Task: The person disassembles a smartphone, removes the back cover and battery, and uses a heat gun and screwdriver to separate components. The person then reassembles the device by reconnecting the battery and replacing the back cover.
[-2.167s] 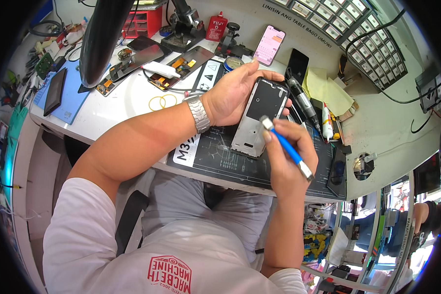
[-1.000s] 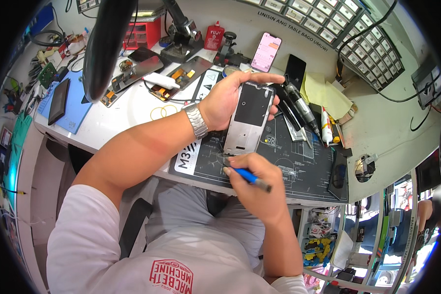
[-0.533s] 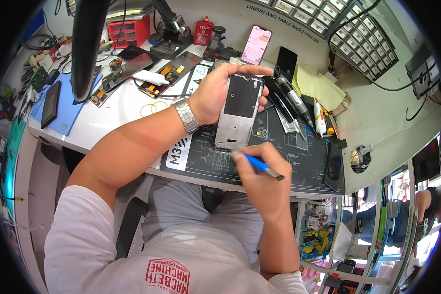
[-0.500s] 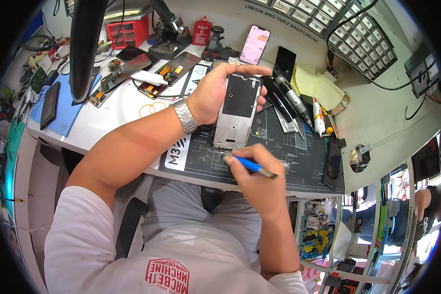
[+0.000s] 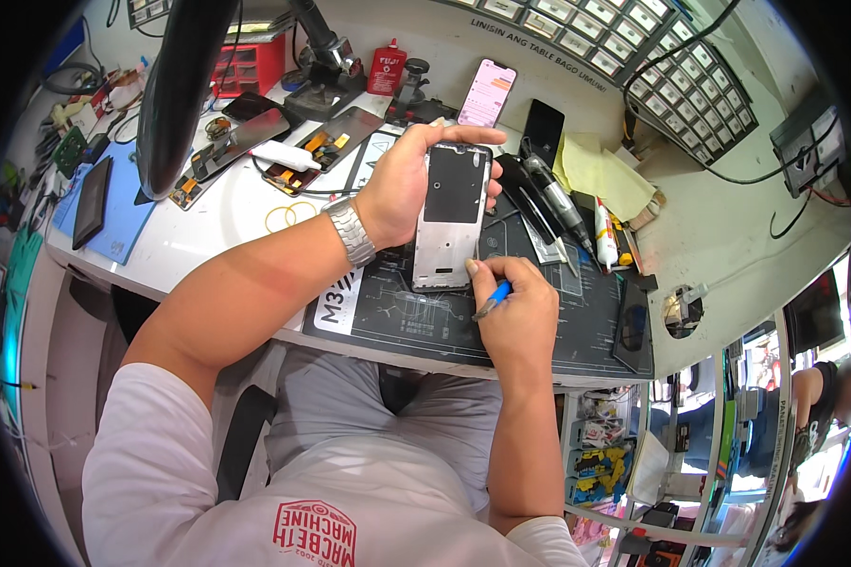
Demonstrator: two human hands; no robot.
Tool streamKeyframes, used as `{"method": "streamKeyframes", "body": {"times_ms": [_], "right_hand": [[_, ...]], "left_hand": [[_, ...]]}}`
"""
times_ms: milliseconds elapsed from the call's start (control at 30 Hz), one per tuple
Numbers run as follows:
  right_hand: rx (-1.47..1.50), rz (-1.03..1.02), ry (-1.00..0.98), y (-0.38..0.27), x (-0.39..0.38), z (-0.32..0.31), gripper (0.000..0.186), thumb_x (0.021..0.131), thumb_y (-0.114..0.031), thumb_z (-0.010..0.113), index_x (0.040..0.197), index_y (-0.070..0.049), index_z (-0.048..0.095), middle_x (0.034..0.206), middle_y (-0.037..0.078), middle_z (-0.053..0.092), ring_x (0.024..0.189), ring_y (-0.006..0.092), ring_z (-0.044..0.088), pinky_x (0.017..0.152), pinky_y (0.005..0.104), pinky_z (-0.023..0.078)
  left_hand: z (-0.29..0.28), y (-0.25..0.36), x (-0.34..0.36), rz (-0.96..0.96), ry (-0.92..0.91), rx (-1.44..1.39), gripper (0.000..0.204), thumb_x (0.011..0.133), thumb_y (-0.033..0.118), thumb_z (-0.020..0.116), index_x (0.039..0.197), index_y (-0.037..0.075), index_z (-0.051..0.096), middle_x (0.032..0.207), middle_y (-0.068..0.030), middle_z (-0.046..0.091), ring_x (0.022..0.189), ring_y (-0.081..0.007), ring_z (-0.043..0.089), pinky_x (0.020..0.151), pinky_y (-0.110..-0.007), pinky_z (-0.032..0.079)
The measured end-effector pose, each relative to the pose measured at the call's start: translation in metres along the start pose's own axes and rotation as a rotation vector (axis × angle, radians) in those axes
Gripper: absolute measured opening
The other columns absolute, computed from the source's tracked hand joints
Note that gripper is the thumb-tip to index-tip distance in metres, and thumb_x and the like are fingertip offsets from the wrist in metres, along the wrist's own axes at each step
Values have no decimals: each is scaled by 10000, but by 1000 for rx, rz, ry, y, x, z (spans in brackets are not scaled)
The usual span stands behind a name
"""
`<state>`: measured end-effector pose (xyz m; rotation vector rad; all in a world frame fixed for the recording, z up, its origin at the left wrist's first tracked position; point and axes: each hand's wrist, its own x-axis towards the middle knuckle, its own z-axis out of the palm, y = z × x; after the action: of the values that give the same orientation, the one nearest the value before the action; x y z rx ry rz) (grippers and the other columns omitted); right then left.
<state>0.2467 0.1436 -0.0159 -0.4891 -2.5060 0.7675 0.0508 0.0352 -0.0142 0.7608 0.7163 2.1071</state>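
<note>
My left hand is wrapped round the upper part of a phone frame, the thumb stretched over its top edge and fingertips showing at its right side. The frame is bare silver metal below with a black rectangle above and thin dark edges, held tilted over the dark work mat. In my right hand is a slim blue-handled tool, pinched between thumb and fingers. That hand is at the frame's lower right edge; the tool's working tip is too small to make out.
Right of the frame lie a pen-shaped grey tool, a white tube and a yellow cloth. A lit phone stands behind. Left are loose phone screens and a blue mat. A black arm hangs at the upper left.
My right hand has moved from the frame's bottom edge up and right to its lower right edge. The blue-handled tool has turned in the fingers. My left hand still holds the frame.
</note>
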Motion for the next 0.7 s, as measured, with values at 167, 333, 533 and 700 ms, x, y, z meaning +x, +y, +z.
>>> {"method": "streamKeyframes", "body": {"times_ms": [167, 333, 533, 700], "right_hand": [[-89, -127, 44, 4, 4, 9, 157, 1035, -189, 741, 1011, -42, 693, 971, 161, 697, 853, 421, 690, 770, 499, 540], [33, -196, 138, -2, 6, -6, 156, 1055, -178, 705, 1019, -34, 656, 960, 179, 675, 861, 417, 673, 781, 486, 539], [313, -37, 258, 16, 7, -55, 182, 1107, -193, 671, 1043, -24, 692, 837, 47, 604, 766, 153, 578, 718, 329, 492], [-669, -156, 442, 131, 24, -114, 202, 1068, -222, 739, 1083, -24, 776, 920, 149, 733, 781, 241, 690, 729, 378, 542]], "left_hand": [[1, 2, -2, 30, 38, 77, 643, 1189, 438, 246, 1487, 37, 651, 1179, -150, 749, 1038, -254, 760, 978, -427, 628], [2, -2, 0, 27, -20, 95, 656, 1179, 449, 263, 1491, 12, 641, 1186, -142, 754, 1036, -233, 762, 984, -418, 630], [-12, 2, 0, 75, -30, 125, 660, 1174, 438, 249, 1491, 8, 638, 1187, -158, 750, 1040, -245, 761, 988, -419, 627], [-2, 9, 7, 33, 1, 38, 666, 1169, 412, 215, 1481, 8, 643, 1194, -166, 748, 1040, -260, 758, 999, -448, 620]]}}
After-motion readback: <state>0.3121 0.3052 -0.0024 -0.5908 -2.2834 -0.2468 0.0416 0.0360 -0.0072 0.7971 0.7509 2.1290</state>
